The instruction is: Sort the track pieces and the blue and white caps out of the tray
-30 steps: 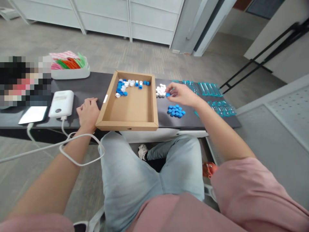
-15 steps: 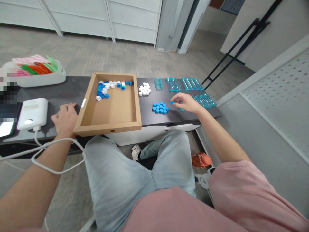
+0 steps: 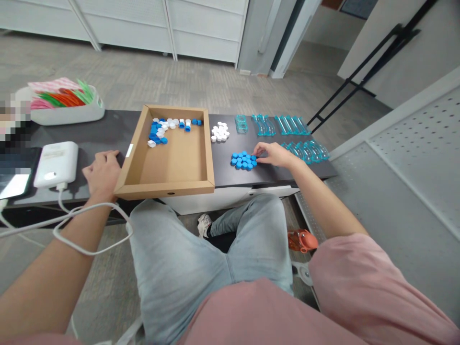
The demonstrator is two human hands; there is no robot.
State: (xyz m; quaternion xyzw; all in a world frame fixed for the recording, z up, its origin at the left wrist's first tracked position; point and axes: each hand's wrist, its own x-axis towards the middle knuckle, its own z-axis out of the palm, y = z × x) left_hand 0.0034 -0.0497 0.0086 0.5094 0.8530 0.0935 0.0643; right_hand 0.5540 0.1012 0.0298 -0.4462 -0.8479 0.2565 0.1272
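My right hand (image 3: 273,154) is at the right edge of a cluster of small blue hexagonal pieces (image 3: 244,160), its thumb and forefinger closed around one of them. Lying on the dark tabletop, my left hand (image 3: 102,173) has its fingers apart and holds nothing; it is beside the left wall of a shallow cardboard tray (image 3: 165,187). Inside the tray, blue and white pieces (image 3: 158,132) lie along the back and left. A heap of white pieces (image 3: 220,132) sits between the tray and the teal clear plastic parts (image 3: 293,125).
Arched teal parts (image 3: 305,151) lie behind my right wrist. On the left are a white power bank (image 3: 56,164) with a white cable looping over my left forearm, a phone-like device (image 3: 17,172), and a white basket (image 3: 68,115) of colourful items. An orange bottle (image 3: 302,240) stands below right.
My right hand has moved left with a blue piece, from beside the cluster to its right edge. The whole view has shifted slightly. My left hand stays on the tabletop.
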